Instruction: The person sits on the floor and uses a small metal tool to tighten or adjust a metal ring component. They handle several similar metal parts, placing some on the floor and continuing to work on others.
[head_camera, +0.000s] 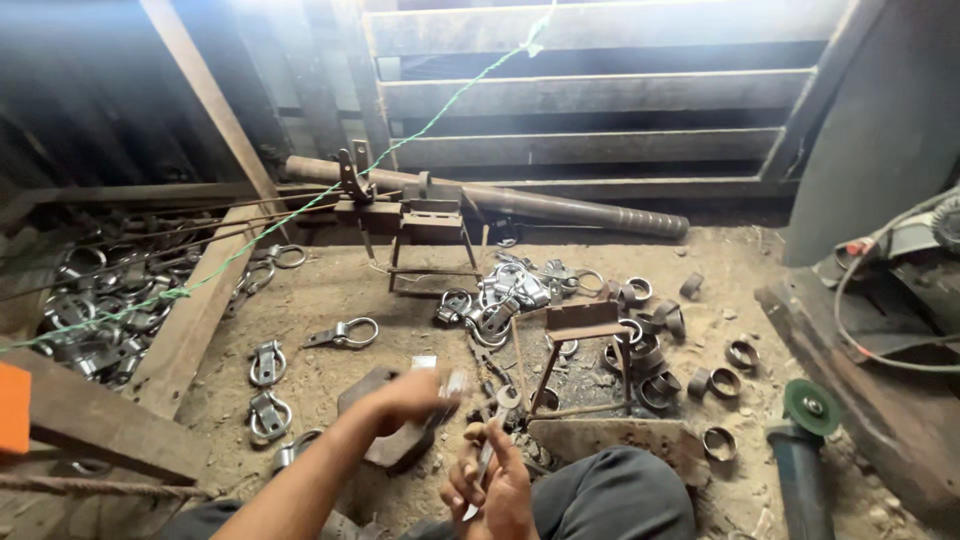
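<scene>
Here, the right hand (497, 487) pinches a thin metal tool (487, 460) upright, low at centre, beside a metal ring (508, 397). The left hand (410, 393) is closed round a motion-blurred object (what it is, I cannot tell). Around them lies a dusty dirt floor (410, 300) strewn with ring fittings (505, 293), under wooden slats (600, 95).

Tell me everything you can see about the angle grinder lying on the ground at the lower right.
The angle grinder lies on the sandy ground by the person's knee, its dark blue-grey body running toward the bottom edge, where it is cut off. Its head carries a round green disc with a metal centre nut, facing up. No hand touches it. A short metal ring lies just to its left, apart from it. No cord can be made out.
</scene>
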